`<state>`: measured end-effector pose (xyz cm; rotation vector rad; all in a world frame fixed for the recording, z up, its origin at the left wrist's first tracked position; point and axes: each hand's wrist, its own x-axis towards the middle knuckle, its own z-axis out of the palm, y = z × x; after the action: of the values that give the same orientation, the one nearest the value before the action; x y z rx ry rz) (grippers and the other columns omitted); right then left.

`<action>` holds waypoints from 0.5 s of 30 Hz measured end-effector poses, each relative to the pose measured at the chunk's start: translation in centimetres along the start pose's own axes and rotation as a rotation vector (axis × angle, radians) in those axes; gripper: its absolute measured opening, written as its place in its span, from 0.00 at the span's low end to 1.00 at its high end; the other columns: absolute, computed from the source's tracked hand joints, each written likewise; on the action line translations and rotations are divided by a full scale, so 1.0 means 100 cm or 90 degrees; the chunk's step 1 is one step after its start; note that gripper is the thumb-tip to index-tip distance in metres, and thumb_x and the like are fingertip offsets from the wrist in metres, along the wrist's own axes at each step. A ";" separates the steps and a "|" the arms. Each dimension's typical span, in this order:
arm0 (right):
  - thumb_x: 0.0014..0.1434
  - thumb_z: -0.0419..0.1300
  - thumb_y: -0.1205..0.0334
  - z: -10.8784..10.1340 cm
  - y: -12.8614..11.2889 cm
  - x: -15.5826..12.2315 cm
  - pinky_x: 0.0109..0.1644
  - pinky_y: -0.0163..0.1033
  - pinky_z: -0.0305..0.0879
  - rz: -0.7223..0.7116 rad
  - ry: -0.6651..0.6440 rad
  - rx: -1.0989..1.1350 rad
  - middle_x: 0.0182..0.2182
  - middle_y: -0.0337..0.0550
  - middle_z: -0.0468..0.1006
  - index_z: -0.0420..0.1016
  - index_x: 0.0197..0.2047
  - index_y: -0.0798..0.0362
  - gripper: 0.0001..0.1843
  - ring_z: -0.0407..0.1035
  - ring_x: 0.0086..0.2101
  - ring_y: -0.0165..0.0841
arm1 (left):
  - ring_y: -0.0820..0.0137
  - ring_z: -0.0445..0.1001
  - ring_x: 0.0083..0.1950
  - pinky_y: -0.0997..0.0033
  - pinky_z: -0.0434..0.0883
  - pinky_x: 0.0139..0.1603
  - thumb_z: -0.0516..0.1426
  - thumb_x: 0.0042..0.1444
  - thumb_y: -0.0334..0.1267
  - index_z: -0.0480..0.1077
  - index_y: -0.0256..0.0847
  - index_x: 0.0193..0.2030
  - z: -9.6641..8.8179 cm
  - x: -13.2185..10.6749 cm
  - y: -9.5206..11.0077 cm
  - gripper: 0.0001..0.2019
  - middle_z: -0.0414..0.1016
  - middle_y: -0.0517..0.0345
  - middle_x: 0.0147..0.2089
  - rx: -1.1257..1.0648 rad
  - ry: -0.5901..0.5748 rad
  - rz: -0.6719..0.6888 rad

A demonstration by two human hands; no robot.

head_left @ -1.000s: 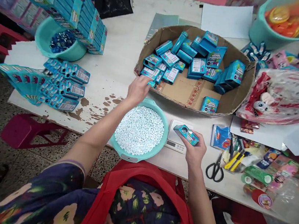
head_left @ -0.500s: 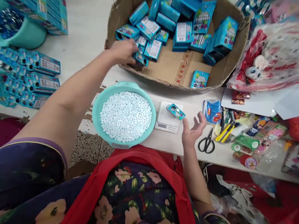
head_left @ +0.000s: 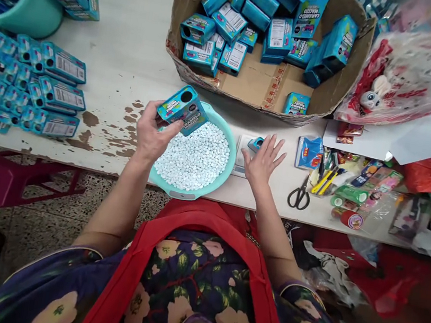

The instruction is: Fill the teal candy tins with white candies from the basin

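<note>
My left hand [head_left: 153,134] grips a small teal candy box [head_left: 183,109] with a round hole in its top end, held over the left rim of a teal basin [head_left: 179,190] full of small white candies [head_left: 196,156]. My right hand [head_left: 262,160] hovers open, fingers spread, over a small white scale [head_left: 240,159]. Another small teal box [head_left: 256,143] lies on the scale, just past my fingertips. Beyond the basin stands a cardboard tray [head_left: 266,86] holding several more teal boxes.
Rows of teal boxes [head_left: 44,92] lie at the left, with a teal tub [head_left: 27,15] and stacked cartons behind. Scissors [head_left: 299,195], pens and small tubes crowd the right, beside a plastic bag of toys [head_left: 395,80]. A pink stool [head_left: 12,181] stands under the table edge.
My left hand took a teal box from the cardboard tray and brought it back over the basin. My right hand set its box on the scale, let go and now hovers open above it.
</note>
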<state>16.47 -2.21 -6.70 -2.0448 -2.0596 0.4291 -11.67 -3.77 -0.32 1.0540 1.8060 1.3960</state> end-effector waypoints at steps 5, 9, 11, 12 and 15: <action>0.66 0.50 0.45 0.003 0.003 -0.002 0.66 0.74 0.25 -0.039 -0.005 -0.052 0.71 0.63 0.47 0.45 0.72 0.60 0.41 0.30 0.71 0.54 | 0.70 0.73 0.36 0.70 0.74 0.40 0.66 0.42 0.40 0.68 0.43 0.42 -0.016 -0.006 -0.016 0.19 0.73 0.60 0.35 -0.019 0.039 -0.025; 0.68 0.46 0.58 0.005 0.008 0.000 0.68 0.70 0.26 -0.049 -0.005 -0.051 0.71 0.60 0.49 0.45 0.72 0.58 0.32 0.37 0.71 0.48 | 0.71 0.73 0.36 0.70 0.74 0.40 0.66 0.42 0.39 0.68 0.42 0.42 -0.017 -0.016 -0.019 0.19 0.74 0.60 0.36 -0.011 0.026 -0.038; 0.68 0.43 0.64 0.007 0.009 0.001 0.69 0.70 0.25 -0.084 -0.018 -0.054 0.71 0.56 0.50 0.46 0.72 0.55 0.30 0.39 0.71 0.44 | 0.71 0.73 0.35 0.71 0.73 0.39 0.66 0.41 0.39 0.69 0.41 0.43 -0.015 -0.021 -0.022 0.20 0.74 0.60 0.36 0.000 0.009 -0.051; 0.68 0.42 0.66 0.007 0.009 0.001 0.69 0.70 0.24 -0.106 -0.029 -0.055 0.71 0.54 0.51 0.47 0.72 0.53 0.30 0.39 0.71 0.43 | 0.71 0.73 0.35 0.72 0.73 0.38 0.66 0.41 0.39 0.69 0.41 0.43 -0.015 -0.023 -0.024 0.21 0.74 0.60 0.36 0.006 0.000 -0.059; 0.68 0.43 0.66 -0.001 0.007 -0.004 0.68 0.72 0.25 -0.135 -0.037 -0.025 0.70 0.48 0.54 0.52 0.71 0.47 0.29 0.35 0.71 0.44 | 0.72 0.73 0.34 0.73 0.73 0.36 0.66 0.43 0.40 0.70 0.40 0.44 -0.012 -0.033 -0.026 0.21 0.75 0.60 0.35 0.022 -0.036 -0.080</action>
<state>17.16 -2.65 -6.84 -1.8286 -2.3056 0.4176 -11.62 -7.54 -2.48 0.9712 1.8283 1.2521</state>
